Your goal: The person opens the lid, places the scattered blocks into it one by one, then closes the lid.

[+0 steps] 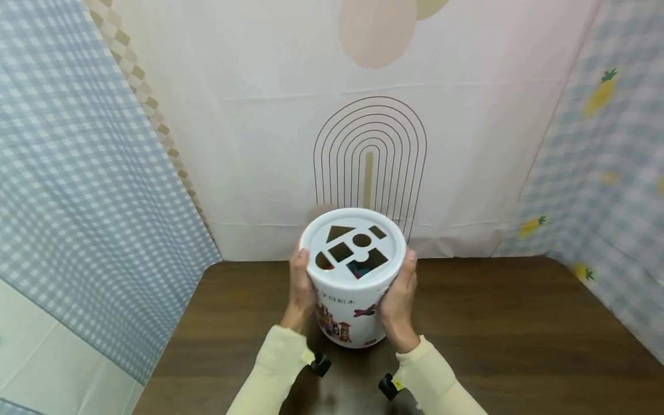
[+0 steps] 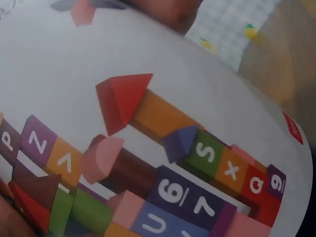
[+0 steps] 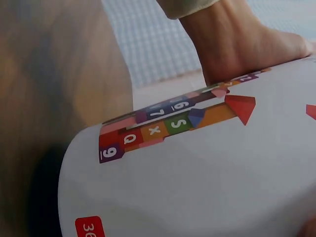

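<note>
A white block bucket (image 1: 342, 317) is held between both hands over the table. Its white lid (image 1: 317, 237) has cut-out holes of several shapes, and bits of colour show inside through them. My left hand (image 1: 301, 285) grips the left side, thumb up near the rim. On the opposite side my right hand (image 1: 400, 291) holds the wall just below the rim. Printed letter and number blocks cover the bucket wall (image 2: 163, 44) in the left wrist view. The right wrist view shows the same print, with the left hand (image 3: 237, 49) against the far side.
A dark brown wooden table (image 1: 493, 323) spreads to both sides of the bucket. Behind it hangs a pale cloth (image 1: 259, 161) with a line-drawn arch. Blue checked cloths (image 1: 104, 144) hang at the left and right. Both wrists wear a small black camera (image 1: 320, 365).
</note>
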Motion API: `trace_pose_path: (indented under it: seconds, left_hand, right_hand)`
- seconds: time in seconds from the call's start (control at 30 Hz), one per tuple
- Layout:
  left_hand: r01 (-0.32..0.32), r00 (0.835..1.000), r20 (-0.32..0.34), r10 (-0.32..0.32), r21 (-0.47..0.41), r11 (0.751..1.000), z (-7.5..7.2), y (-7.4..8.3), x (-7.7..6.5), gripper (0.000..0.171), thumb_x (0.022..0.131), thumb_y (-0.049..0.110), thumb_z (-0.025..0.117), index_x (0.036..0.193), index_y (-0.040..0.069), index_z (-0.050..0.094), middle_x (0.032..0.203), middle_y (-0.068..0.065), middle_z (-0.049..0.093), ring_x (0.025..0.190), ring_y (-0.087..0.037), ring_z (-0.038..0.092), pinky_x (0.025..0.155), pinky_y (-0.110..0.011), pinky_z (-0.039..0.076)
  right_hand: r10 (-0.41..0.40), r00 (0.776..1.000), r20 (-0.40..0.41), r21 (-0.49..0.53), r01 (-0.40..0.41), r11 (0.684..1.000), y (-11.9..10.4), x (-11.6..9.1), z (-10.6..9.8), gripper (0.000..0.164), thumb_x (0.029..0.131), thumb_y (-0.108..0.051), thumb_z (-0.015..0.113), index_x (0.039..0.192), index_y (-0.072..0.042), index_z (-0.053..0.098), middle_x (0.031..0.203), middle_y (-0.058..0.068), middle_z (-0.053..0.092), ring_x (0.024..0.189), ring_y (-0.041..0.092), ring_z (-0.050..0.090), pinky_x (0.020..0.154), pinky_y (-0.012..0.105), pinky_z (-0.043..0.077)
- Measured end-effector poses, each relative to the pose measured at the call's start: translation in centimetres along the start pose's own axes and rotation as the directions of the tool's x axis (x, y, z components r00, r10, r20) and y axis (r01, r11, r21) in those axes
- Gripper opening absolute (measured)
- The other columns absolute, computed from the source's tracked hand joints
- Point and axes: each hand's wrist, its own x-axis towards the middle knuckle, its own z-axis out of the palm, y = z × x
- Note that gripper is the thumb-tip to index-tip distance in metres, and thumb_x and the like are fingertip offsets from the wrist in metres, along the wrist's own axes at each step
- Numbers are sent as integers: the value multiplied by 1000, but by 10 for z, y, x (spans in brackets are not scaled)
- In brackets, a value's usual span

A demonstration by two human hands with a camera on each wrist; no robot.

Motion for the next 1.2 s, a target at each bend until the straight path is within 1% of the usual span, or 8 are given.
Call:
trace_pose_path:
  seconds: [0.1,0.27,0.53,0.67,0.8,1.0,1.07,1.2]
  left_hand:
    - [19,998,60,-16,-46,999,14,-14,13,59,96,33,23,147,8,39,139,-13,50,126,-34,46,108,-45,33]
    - [68,991,120,-56,-102,992,31,-32,25,61,94,33,22,148,7,37,140,-14,48,127,-32,44,109,-44,31]
    - [163,963,230,-138,-93,982,40,-55,46,64,94,36,24,149,8,37,143,-13,47,127,-21,45,111,-42,29]
    - [254,933,279,-229,-57,965,42,-65,45,67,94,43,24,149,7,37,140,-14,49,122,-22,48,111,-48,28]
    - [351,892,317,-323,-33,936,41,-71,43,71,94,50,23,147,6,41,135,-17,53,117,-30,51,110,-53,28]
    - [476,835,313,-453,5,879,30,-72,49,70,96,55,22,139,7,49,128,-26,54,107,-37,53,107,-50,31]
    - [485,833,302,-464,5,874,27,-73,54,67,97,53,23,137,6,51,126,-27,54,107,-39,52,107,-51,30]
    - [455,861,251,-443,12,890,26,-73,62,64,102,49,22,136,4,53,126,-20,56,115,-37,50,109,-46,29]
  right_hand:
    - [-27,999,-46,-43,25,999,1,14,-9,56,105,-48,21,132,-18,60,114,8,65,105,24,57,96,33,40]
    - [-54,993,-102,-91,44,995,10,28,-21,55,105,-46,22,130,-17,61,113,7,65,105,25,55,95,30,38]
    - [-55,981,-186,-161,25,987,23,32,-24,52,106,-41,22,141,-19,52,127,2,59,114,13,49,102,31,33]
    - [-35,975,-220,-190,-8,982,25,26,-28,50,105,-42,25,144,-19,46,130,3,56,115,13,48,101,31,34]
    - [-34,968,-250,-220,-22,975,29,19,-30,51,104,-44,30,146,-20,43,134,2,53,119,12,46,103,32,32]
    - [-6,959,-283,-224,-60,973,38,13,-20,51,102,-45,35,145,-19,44,138,0,50,122,13,44,104,33,30]
    - [-4,961,-278,-218,-59,974,40,14,-16,51,102,-44,36,146,-19,44,139,1,48,124,14,42,105,33,29]
    - [-20,976,-218,-205,-26,978,36,21,-13,51,103,-37,36,148,-14,39,142,7,43,127,18,38,107,34,26]
